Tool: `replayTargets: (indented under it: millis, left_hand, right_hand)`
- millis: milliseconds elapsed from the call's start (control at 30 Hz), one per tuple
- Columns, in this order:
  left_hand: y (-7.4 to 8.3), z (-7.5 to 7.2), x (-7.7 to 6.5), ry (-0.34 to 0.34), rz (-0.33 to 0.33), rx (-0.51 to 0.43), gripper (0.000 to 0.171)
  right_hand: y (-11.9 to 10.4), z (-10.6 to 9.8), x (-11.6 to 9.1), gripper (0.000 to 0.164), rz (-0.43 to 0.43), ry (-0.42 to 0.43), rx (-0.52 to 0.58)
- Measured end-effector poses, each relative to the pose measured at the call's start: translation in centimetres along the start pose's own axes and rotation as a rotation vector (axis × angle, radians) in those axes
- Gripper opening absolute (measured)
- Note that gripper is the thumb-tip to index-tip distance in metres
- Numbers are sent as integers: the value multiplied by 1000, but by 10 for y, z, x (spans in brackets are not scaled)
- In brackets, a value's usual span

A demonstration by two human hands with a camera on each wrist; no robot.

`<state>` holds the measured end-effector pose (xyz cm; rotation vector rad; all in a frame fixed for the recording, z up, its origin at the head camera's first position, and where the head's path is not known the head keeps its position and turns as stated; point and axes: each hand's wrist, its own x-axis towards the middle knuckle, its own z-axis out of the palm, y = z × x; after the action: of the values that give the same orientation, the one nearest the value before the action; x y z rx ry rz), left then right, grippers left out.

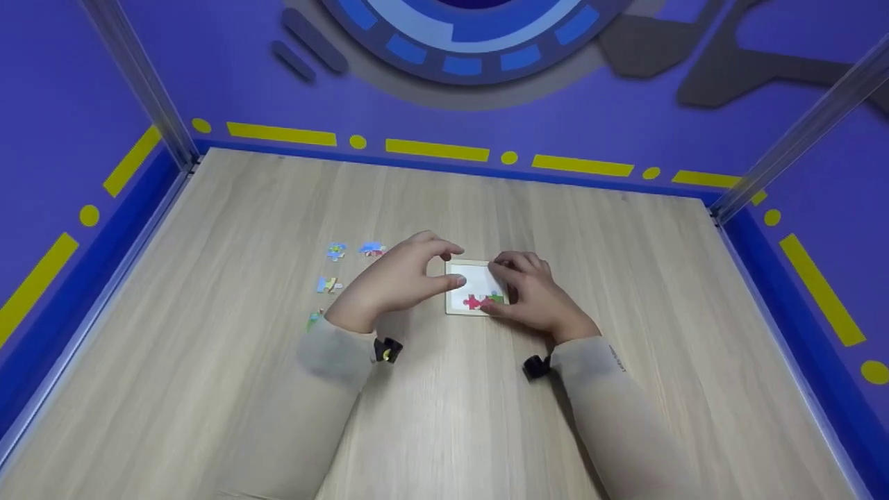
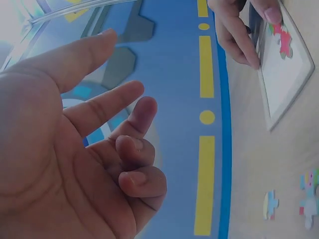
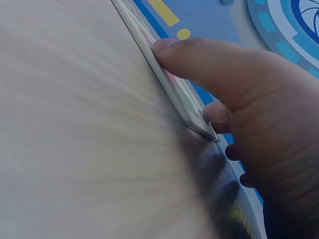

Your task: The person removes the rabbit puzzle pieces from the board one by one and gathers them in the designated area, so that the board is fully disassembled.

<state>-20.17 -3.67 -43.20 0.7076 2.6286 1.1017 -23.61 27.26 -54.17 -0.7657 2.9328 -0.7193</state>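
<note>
A small square puzzle tray (image 1: 455, 305) with a pale rim and white floor lies on the table. Along its near edge are a red jigsaw piece (image 1: 473, 302) and a green jigsaw piece (image 1: 496, 298), partly covered by my right thumb. My right hand (image 1: 538, 297) grips the tray across its right side, thumb at the near edge and fingers at the far edge. Over the tray's left side hovers my left hand (image 1: 399, 278), holding nothing; its thumb and index finger are apart, and the other fingers bend loosely in the left wrist view.
Left of the tray lie several loose jigsaw pieces, among them a blue one (image 1: 336, 251), a blue and red one (image 1: 371, 247) and a blue and yellow one (image 1: 329, 285). Another piece (image 1: 314, 319) is partly behind the left sleeve. Blue panels (image 1: 430, 132) enclose the wooden table (image 1: 444, 417).
</note>
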Motion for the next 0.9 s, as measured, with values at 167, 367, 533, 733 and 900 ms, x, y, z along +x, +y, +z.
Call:
replayTargets:
  millis: [167, 367, 533, 733, 900]
  left_hand:
    - [4, 7, 11, -17, 5, -10, 57]
    - [-4, 28, 22, -59, -11, -5, 55]
    - [-14, 48, 27, -87, -46, 28, 51]
    - [-18, 62, 31, -150, -82, 116, 52]
    - [-19, 69, 35, -155, -71, 174, 53]
  right_hand:
    - [1, -1, 1, 88, -9, 12, 0]
    - [1, 1, 2, 86, -14, -1, -4]
    - [2, 2, 2, 83, -43, 5, -8]
    - [3, 2, 1, 83, -45, 10, 13]
    - [4, 1, 1, 76, -58, 22, 14]
